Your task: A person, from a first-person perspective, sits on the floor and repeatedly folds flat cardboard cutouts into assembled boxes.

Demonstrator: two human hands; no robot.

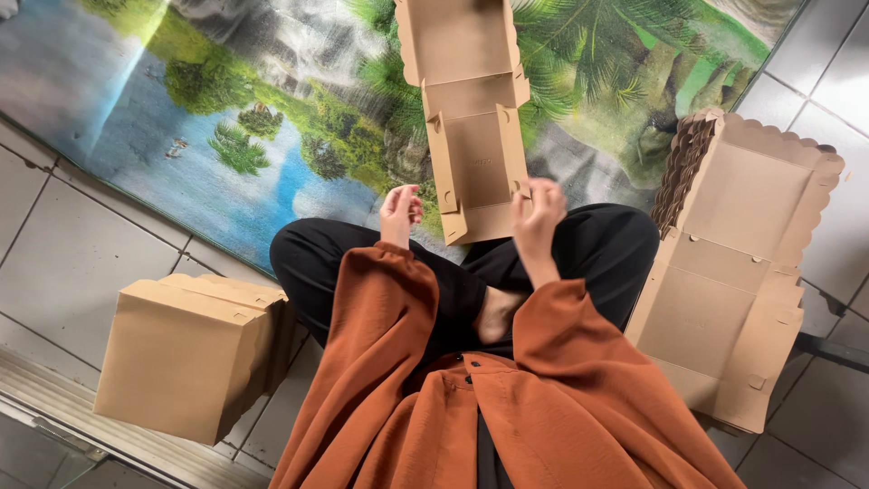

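We are partway through folding the brown corrugated cardboard box blank [472,118] lying on the scenic printed mat [226,136] before our knees, right hand [536,215] gripping its near wall, left hand [399,210] loosely curled and empty, likely to raise the opposite wall next.

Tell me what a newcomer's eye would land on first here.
First, the half-folded cardboard box at top centre, its near end between the left hand and the right hand, above rust-orange sleeves. Behind lies a bright landscape mat; a stack of flat boxes stands right, a closed box left.
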